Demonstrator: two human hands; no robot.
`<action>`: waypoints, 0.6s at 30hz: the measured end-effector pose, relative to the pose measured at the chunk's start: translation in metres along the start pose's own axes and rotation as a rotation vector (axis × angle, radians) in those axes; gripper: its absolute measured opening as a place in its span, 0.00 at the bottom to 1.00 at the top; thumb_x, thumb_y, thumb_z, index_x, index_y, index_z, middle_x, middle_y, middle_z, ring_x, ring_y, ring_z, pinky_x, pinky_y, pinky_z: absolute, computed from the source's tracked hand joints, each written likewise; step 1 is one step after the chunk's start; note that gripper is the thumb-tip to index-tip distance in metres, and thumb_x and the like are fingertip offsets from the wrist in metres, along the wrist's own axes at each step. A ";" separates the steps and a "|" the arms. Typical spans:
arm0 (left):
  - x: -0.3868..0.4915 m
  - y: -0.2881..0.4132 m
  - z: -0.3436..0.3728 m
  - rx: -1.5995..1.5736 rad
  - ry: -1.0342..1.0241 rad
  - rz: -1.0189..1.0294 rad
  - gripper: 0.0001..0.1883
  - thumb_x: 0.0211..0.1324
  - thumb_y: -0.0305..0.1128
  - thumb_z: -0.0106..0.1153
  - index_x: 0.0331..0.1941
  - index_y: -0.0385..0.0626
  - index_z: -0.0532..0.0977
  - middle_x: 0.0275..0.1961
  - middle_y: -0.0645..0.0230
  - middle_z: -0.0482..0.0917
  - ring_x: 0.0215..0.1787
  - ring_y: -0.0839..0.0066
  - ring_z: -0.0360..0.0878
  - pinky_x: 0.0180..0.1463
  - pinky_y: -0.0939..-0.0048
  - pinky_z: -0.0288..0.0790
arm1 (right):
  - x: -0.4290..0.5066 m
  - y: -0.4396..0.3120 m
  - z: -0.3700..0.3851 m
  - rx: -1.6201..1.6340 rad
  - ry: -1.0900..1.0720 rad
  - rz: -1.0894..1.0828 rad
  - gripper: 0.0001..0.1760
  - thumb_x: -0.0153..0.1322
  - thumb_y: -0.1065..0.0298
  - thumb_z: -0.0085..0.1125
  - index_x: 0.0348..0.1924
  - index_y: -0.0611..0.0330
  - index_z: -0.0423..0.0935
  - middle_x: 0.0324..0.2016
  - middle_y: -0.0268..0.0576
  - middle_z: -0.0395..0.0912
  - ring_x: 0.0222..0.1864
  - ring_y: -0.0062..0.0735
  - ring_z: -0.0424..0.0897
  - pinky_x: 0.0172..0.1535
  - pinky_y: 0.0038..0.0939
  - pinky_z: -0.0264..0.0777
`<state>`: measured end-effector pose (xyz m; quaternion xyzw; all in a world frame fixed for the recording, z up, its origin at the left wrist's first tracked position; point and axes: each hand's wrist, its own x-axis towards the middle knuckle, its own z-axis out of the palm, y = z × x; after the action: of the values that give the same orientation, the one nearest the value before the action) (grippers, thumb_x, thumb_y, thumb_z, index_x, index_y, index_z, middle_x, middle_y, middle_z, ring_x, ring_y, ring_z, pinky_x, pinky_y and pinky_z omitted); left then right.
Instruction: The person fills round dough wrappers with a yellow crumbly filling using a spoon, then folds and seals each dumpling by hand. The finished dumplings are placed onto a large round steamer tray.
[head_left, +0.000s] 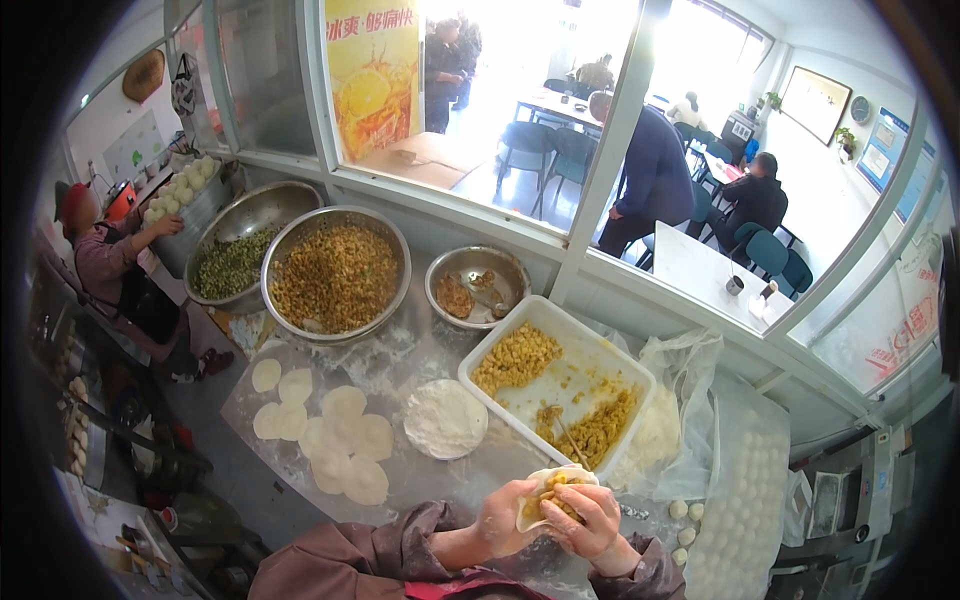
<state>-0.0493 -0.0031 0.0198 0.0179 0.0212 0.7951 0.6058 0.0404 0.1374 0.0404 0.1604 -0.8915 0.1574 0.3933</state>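
Note:
Both my hands hold one round dough wrapper (534, 511) with yellow chunky filling in it, above the near edge of the table. My left hand (504, 517) cups the wrapper's left side; the fingers of my right hand (586, 519) lie over the filling. Just beyond is a white plastic tray (480, 346) of yellow filling, with a spoon (571, 441) standing in it. Flat dough wrappers (346, 442) lie overlapping on the floured table to the left. Between them and the tray sits a round dish of white flour (445, 418).
Steel bowls of brown filling (334, 277), green filling (232, 262) and a smaller portion (478, 287) line the window side. Small dough pieces (685, 535) and a plastic-covered batch of dough balls (750, 480) are at right. A co-worker (112, 262) handles a bun-filled container at far left.

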 end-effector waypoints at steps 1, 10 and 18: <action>0.001 0.000 0.000 0.028 0.033 -0.007 0.24 0.69 0.38 0.39 0.65 0.39 0.63 0.55 0.61 0.75 0.53 0.69 0.77 0.53 0.66 0.74 | 0.001 0.000 0.000 0.004 -0.007 -0.003 0.19 0.59 0.60 0.70 0.43 0.51 0.85 0.44 0.41 0.80 0.41 0.41 0.80 0.39 0.35 0.77; 0.009 0.003 -0.003 0.204 0.153 -0.026 0.21 0.72 0.37 0.41 0.64 0.40 0.63 0.55 0.62 0.74 0.51 0.73 0.77 0.48 0.72 0.76 | 0.010 -0.003 0.006 -0.036 0.032 -0.017 0.19 0.57 0.62 0.70 0.41 0.54 0.86 0.40 0.38 0.81 0.40 0.35 0.81 0.42 0.33 0.76; 0.009 -0.001 -0.008 0.136 -0.043 -0.006 0.19 0.71 0.31 0.42 0.63 0.37 0.65 0.55 0.65 0.75 0.48 0.79 0.78 0.46 0.79 0.74 | 0.016 0.000 0.005 0.100 0.001 0.004 0.17 0.58 0.63 0.71 0.40 0.57 0.85 0.35 0.35 0.80 0.35 0.32 0.81 0.38 0.31 0.76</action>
<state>-0.0516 0.0058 0.0123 0.0762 0.0620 0.7895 0.6059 0.0270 0.1329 0.0494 0.1779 -0.8826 0.2027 0.3850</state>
